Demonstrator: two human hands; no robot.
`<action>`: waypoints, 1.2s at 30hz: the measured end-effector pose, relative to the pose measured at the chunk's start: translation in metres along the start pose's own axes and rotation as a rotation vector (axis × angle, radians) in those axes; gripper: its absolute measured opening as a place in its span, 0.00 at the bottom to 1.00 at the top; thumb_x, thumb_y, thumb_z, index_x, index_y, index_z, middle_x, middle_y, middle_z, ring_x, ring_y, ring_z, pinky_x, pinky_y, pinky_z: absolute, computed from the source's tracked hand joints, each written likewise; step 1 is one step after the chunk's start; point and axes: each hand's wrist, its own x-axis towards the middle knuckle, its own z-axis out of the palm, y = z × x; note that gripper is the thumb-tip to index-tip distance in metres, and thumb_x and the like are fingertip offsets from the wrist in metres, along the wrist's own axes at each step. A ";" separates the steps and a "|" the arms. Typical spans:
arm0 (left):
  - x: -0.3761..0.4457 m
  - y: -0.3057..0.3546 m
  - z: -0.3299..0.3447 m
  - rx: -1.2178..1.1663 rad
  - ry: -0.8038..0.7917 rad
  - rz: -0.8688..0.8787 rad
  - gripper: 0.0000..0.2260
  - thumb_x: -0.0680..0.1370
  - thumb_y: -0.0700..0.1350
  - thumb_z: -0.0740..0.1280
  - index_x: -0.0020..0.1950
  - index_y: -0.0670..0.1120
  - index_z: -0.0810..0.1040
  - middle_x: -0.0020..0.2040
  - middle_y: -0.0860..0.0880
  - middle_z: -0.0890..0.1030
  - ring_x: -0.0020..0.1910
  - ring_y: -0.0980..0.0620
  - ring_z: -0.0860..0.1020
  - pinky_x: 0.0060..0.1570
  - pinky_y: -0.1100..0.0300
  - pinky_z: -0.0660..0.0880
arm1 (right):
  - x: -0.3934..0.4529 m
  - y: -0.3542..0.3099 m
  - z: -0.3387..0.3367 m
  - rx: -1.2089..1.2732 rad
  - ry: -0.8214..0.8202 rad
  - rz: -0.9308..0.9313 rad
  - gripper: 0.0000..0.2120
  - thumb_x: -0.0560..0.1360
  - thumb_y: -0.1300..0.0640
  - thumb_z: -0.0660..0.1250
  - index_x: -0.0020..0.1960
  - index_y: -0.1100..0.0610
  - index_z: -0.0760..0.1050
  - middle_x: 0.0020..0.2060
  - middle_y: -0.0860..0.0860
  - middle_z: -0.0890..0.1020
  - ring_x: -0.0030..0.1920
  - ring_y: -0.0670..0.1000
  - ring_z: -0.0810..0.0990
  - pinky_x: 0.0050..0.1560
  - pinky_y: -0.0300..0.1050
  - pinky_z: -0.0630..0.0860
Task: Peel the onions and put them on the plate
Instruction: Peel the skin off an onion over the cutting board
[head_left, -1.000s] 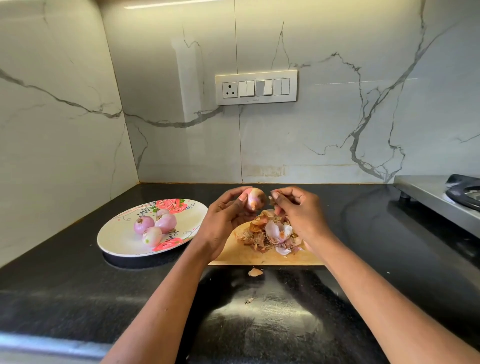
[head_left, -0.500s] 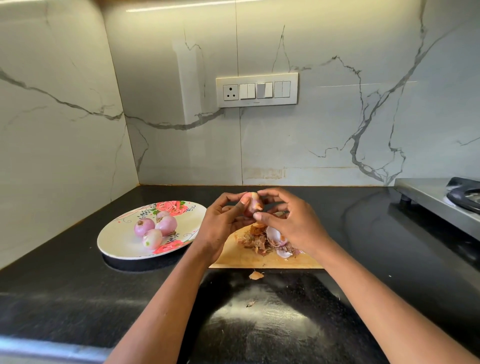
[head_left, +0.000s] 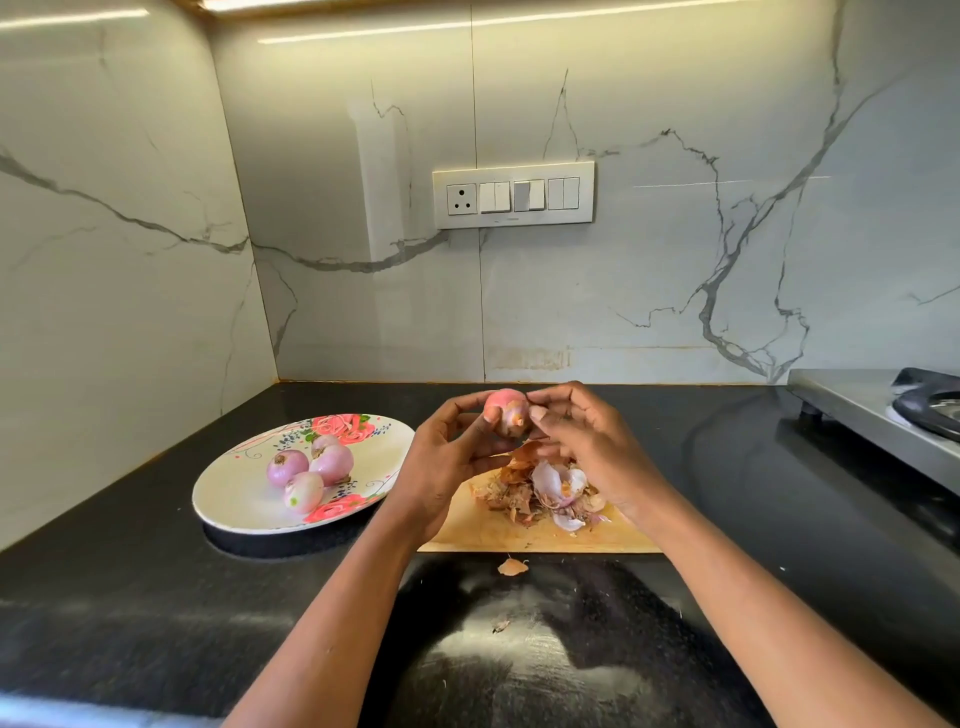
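Onion (head_left: 506, 415) held up over the cutting board (head_left: 540, 532) so skin drops onto the peel pile (head_left: 545, 491).
Left hand (head_left: 447, 457) curls round it; right hand (head_left: 587, 441) pinches at its skin. Peeled onions (head_left: 306, 470) wait on plate (head_left: 234, 499), toward the counter's left edge.

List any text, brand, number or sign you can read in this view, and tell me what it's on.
No readable text anywhere in the head view.
Switch panel on the wall: a small dark mark on its lower edge, too small to read.
Plate: only a printed flower pattern, no words.
Cutting board, stove and the onion held by both hands: no markings visible.
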 end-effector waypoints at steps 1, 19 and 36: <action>0.000 0.000 0.000 -0.012 0.004 -0.003 0.19 0.76 0.47 0.70 0.66 0.43 0.76 0.58 0.39 0.83 0.54 0.39 0.85 0.53 0.51 0.83 | 0.000 0.000 0.000 0.006 0.013 0.002 0.09 0.78 0.53 0.71 0.58 0.53 0.79 0.53 0.52 0.84 0.53 0.55 0.85 0.52 0.46 0.83; -0.003 0.002 0.006 0.168 -0.041 0.146 0.23 0.72 0.45 0.75 0.67 0.46 0.80 0.59 0.47 0.84 0.58 0.54 0.83 0.53 0.62 0.79 | -0.003 0.005 0.007 0.111 0.100 0.002 0.12 0.75 0.51 0.72 0.56 0.55 0.83 0.48 0.55 0.87 0.50 0.55 0.86 0.52 0.51 0.84; -0.002 -0.004 0.007 0.041 -0.065 0.098 0.20 0.76 0.45 0.71 0.67 0.41 0.76 0.58 0.36 0.82 0.56 0.42 0.84 0.57 0.53 0.81 | -0.005 0.008 0.016 0.126 0.177 0.003 0.12 0.75 0.49 0.72 0.57 0.48 0.84 0.47 0.50 0.87 0.39 0.46 0.84 0.41 0.42 0.80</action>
